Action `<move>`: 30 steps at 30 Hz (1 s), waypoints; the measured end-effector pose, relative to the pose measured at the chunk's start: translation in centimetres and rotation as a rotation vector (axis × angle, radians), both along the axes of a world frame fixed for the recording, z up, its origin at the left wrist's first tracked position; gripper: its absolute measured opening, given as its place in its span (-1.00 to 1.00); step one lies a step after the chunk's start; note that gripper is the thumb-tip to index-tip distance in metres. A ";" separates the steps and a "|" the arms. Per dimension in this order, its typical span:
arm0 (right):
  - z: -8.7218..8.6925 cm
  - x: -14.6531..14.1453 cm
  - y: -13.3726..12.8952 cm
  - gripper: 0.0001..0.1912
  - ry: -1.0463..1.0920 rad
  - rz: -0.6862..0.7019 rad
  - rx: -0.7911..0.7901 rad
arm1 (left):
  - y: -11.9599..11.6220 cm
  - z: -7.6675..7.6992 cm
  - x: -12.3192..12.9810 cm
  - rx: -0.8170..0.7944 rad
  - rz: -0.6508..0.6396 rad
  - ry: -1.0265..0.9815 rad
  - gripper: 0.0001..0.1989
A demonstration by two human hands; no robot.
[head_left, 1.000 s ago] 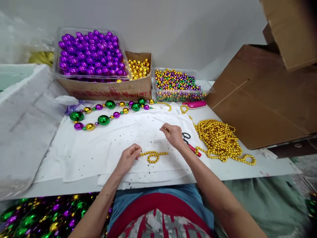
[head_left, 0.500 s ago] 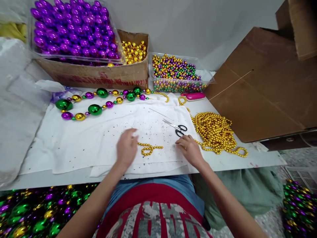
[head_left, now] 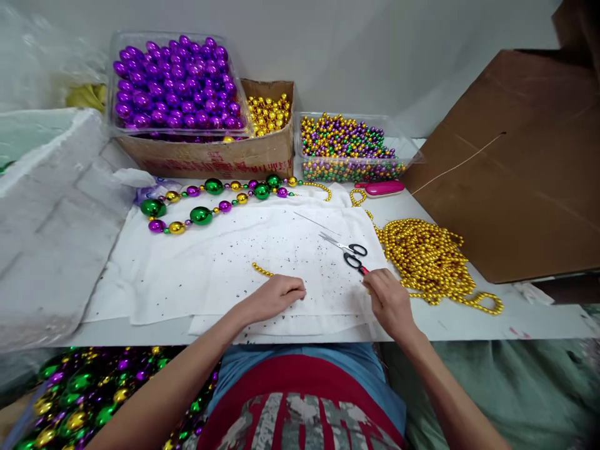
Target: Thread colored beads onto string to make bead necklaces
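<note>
My left hand (head_left: 276,295) is closed at the middle of the white cloth (head_left: 182,269), with a short gold bead strand (head_left: 261,269) in it. One end of that strand sticks out to the left and the rest is hidden by the hand. My right hand (head_left: 388,300) is closed round a slim tool with a red part (head_left: 364,270). Most of the tool lies under the fingers, so its kind does not show. Just beyond it lie black-handled scissors (head_left: 352,252), blades pointing left. A thin needle (head_left: 316,223) rests behind the scissors.
A heap of gold bead strands (head_left: 422,259) lies at the right. Behind are a tub of purple beads (head_left: 175,84), a carton (head_left: 206,156), a tub of mixed beads (head_left: 351,147) and a pink tool (head_left: 384,189). A big-bead necklace (head_left: 200,215) lies back left; a cardboard box (head_left: 459,169) stands right.
My left hand has moved right and closed over the gold strand. My right hand, earlier beside the scissors, now grips the red tool. The view has shifted left.
</note>
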State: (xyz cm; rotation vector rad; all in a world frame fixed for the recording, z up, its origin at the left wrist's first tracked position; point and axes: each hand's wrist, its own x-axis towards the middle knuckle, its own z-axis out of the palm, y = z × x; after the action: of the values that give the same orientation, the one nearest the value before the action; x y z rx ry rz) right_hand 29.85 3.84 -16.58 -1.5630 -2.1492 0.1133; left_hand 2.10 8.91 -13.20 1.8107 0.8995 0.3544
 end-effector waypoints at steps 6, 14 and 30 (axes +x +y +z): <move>-0.5 3.2 -0.1 -0.76 -0.257 -0.089 0.106 | 0.8 0.8 -4.7 -0.017 0.057 0.057 -0.77; -1.8 11.0 -0.1 -0.79 -0.492 -0.448 0.204 | 2.5 -0.6 -8.9 0.030 0.207 0.136 -0.79; 3.5 -10.2 0.6 -0.65 0.594 0.050 -0.304 | 0.0 1.2 -3.2 -0.102 0.127 -0.213 -0.75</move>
State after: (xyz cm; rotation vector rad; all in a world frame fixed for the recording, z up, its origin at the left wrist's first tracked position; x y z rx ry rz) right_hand 19.64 4.46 -13.10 -1.3952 -1.7450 0.8434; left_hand -1.08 8.92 -12.04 1.5924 0.8688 0.5608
